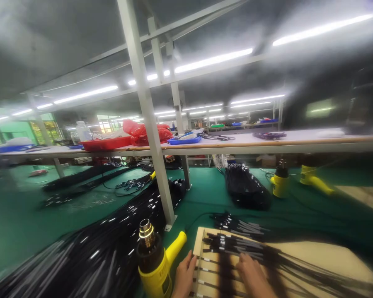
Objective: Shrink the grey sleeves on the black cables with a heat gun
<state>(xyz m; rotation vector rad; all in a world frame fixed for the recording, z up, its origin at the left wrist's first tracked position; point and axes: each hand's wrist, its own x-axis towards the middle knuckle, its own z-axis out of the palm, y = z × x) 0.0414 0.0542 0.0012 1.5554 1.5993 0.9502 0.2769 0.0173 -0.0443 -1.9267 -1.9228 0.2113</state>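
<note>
My left hand [184,276] rests at the left edge of a pale wooden board [313,256], fingers spread over black cables [236,244] that lie across it. My right hand [254,278] lies on the same cable bundle, a little to the right, fingers flat on the wires. Neither hand visibly grips anything. Just left of my left hand stands a yellow heat gun [155,260], nozzle up.
A big heap of black cables [90,252] fills the green table at left. A white post [152,136] rises from the table ahead. Behind it lie a black cable coil [247,186] and two more yellow heat guns [279,182]. A shelf [267,142] carries red and blue trays.
</note>
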